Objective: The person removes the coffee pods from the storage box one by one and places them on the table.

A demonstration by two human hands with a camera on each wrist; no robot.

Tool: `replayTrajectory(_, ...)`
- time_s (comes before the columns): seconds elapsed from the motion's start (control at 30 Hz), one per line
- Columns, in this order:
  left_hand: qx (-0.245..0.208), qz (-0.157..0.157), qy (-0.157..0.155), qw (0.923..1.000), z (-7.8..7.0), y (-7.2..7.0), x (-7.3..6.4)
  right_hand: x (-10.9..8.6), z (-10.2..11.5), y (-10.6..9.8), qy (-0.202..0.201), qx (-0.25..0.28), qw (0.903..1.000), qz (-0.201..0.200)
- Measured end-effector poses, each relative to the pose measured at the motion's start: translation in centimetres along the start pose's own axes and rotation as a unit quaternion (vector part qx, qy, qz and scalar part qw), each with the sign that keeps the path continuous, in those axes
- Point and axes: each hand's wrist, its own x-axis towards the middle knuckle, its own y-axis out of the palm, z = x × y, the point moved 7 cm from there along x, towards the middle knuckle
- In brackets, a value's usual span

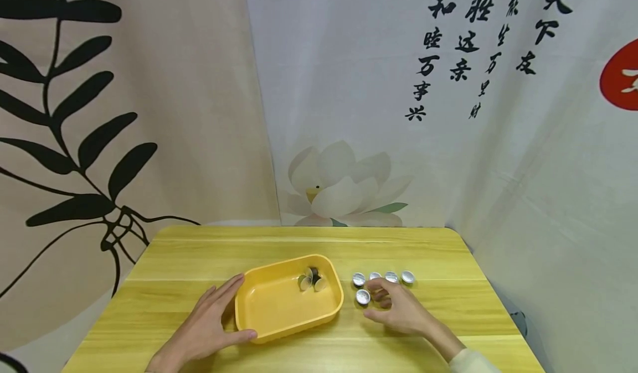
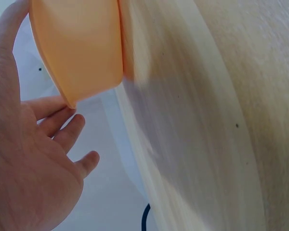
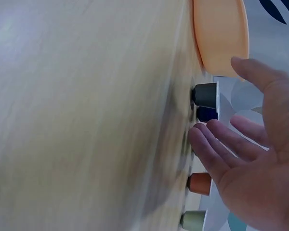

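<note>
My left hand (image 1: 211, 317) spans the left end of a yellow tray (image 1: 279, 329), its fingertips at the far rim and its thumb by the near corner. Several coffee capsules (image 1: 319, 284) lie in the tray's far right part. Right of it, more capsules with silver lids up stand on the table, four of them no more than partly hidden: a grey capsule (image 3: 205, 95), a dark blue capsule (image 3: 208, 114), an orange capsule (image 3: 200, 184) and a green capsule (image 3: 193, 220). Over these, my right hand (image 1: 399, 306) has its thumb and fingers apart, with nothing visible between them, beside the nearest capsule (image 1: 363, 296).
The wooden table (image 1: 438, 257) has rounded far corners. Behind it hangs a pale cloth (image 1: 349, 102) printed with a lotus and black characters. A beige cloth (image 1: 199, 113) with dark leaves is on the left. A dark cable (image 2: 145, 216) shows past the table's edge.
</note>
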Motion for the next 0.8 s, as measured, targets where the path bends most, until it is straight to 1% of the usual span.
replayTrajectory(0.17, 0.002, -0.002, -0.001, 1.0, 0.0, 0.0, 0.0, -0.5, 0.6, -0.8, -0.009, -0.023, 0.9997, 0.001)
replayTrajectory(0.33, 0.0, -0.001, -0.002, 1.0, 0.1, 0.0, 0.0, -0.4, 2.2, -2.0, -0.045, -0.066, 0.9966, -0.019)
replayTrajectory(0.47, -0.001, 0.0, -0.002, 1.0, 0.1, 0.1, 0.0, 0.3, 3.8, -2.7, -0.072, -0.099, 0.992, -0.029)
replayTrajectory(0.63, -0.005, 0.002, -0.002, 1.0, 0.2, 0.2, 0.0, 1.7, 5.6, -2.6, -0.091, -0.14, 0.9858, -0.016)
replayTrajectory(0.8, -0.008, 0.002, -0.003, 1.0, 0.2, 0.2, -0.1, 3.2, 7.1, -1.7, -0.101, -0.139, 0.9851, 0.008)
